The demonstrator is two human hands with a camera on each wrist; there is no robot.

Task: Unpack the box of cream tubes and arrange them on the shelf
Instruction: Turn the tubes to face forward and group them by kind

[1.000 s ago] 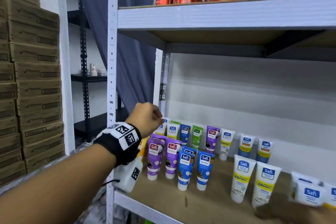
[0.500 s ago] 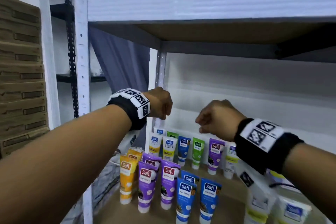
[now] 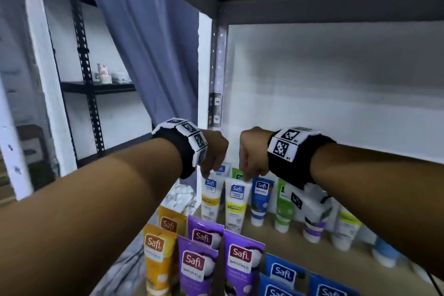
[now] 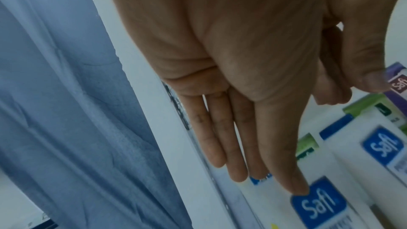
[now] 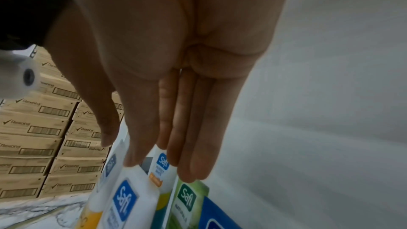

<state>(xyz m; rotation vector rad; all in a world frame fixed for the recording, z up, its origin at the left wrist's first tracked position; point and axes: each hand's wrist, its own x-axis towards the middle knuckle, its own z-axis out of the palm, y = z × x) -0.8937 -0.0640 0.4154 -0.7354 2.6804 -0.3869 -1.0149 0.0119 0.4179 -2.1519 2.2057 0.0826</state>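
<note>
Both hands hang with fingers straight above the back row of the shelf [image 3: 300,245], holding nothing: the left hand [image 3: 214,151] fingertips meet the crimped top of a white cream tube [image 3: 210,199], the right hand [image 3: 252,151] those of its neighbour [image 3: 236,202]. The tubes look light, soft-walled and tippy on their caps; pinching near the crimp seems best. Half a second ago both hands sat higher, above the tubes.

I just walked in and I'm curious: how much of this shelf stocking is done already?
Most looks done: rows of tubes stand upright on the shelf, purple, orange and blue among them. Right now the left hand and right hand reach down with straight fingers to the tops of two white tubes in the back row, holding nothing. No box shows here, so what is left cannot be told.
</note>
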